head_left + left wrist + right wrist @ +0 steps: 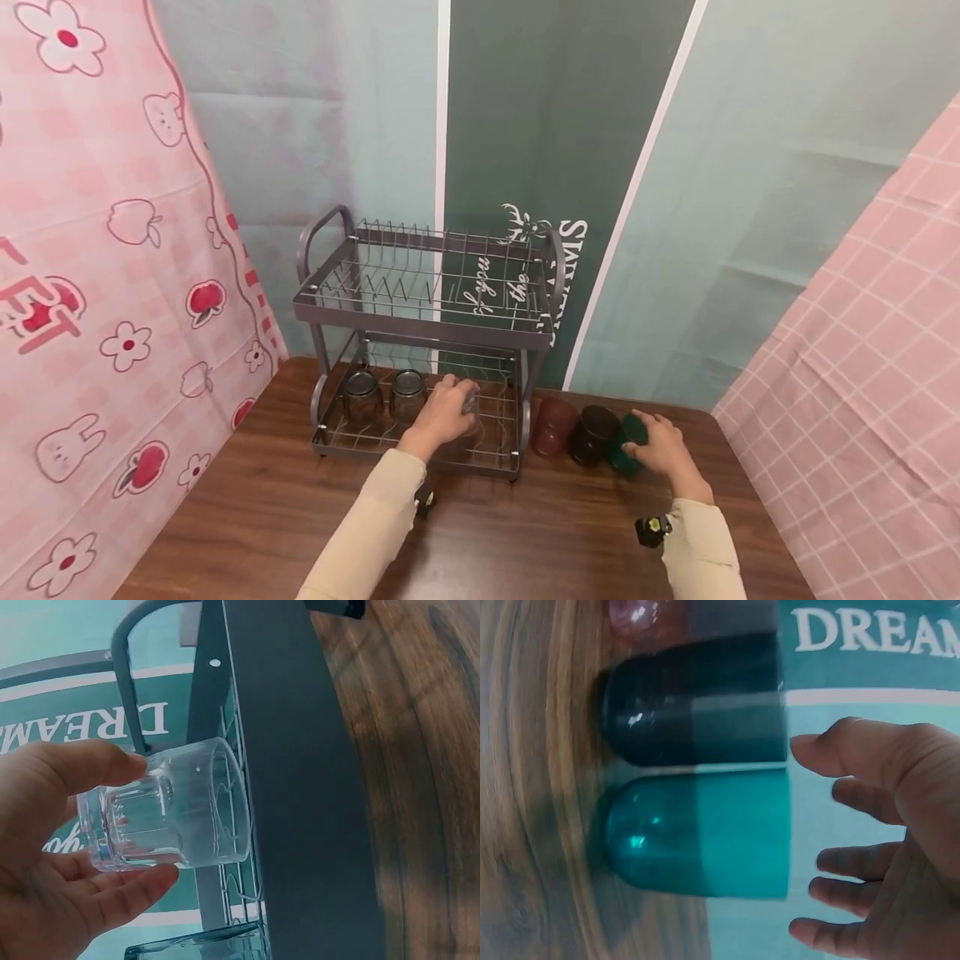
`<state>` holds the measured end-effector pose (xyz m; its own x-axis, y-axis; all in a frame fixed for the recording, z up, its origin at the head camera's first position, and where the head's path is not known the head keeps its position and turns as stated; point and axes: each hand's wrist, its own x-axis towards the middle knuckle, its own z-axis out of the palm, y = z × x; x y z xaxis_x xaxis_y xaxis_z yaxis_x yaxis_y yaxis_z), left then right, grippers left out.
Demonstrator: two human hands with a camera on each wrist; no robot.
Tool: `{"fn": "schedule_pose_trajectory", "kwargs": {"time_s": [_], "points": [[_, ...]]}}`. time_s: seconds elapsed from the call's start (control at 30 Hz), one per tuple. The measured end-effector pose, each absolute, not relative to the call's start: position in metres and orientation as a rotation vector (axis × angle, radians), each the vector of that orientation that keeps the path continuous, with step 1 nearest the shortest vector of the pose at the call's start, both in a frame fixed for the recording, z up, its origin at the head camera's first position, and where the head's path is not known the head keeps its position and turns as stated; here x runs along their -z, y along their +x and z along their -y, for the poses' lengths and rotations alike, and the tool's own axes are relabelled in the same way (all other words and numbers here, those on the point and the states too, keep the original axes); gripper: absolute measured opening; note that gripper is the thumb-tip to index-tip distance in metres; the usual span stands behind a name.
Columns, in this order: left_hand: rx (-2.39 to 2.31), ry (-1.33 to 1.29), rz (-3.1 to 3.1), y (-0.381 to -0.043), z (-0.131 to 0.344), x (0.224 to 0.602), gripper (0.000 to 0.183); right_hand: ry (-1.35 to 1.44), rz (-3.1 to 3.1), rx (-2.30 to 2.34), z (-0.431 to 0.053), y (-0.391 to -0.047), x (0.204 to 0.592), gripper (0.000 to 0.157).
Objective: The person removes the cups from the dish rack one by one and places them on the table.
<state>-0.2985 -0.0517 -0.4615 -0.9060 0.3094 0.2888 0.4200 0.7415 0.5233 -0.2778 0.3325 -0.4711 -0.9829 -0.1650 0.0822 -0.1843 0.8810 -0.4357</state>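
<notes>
Pinching the clear glass (199,802) (lower centre), left hand (444,414) should seat its rim flat on the rack (423,328), no rush; right hand (663,446) is spread by the green cup (697,832), lower right.

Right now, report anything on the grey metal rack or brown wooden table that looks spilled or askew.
Nothing stands out. Two smoky transparent tumblers sit on the rack's lower tier, the left hand holds a clear cup there, and translucent red cup, black cup and green cup stand alongside. No spill shows.
</notes>
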Motion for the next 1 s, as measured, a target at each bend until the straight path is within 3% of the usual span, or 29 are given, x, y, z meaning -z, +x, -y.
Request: {"fn": "schedule_pose_trajectory", "kwargs": {"time_s": [1.0], "points": [[1.016, -0.490, 2.578, -0.261, 0.038, 0.456, 0.040, 0.270, 3.034, -0.794, -0.283, -0.227, 0.455, 0.063]]}}
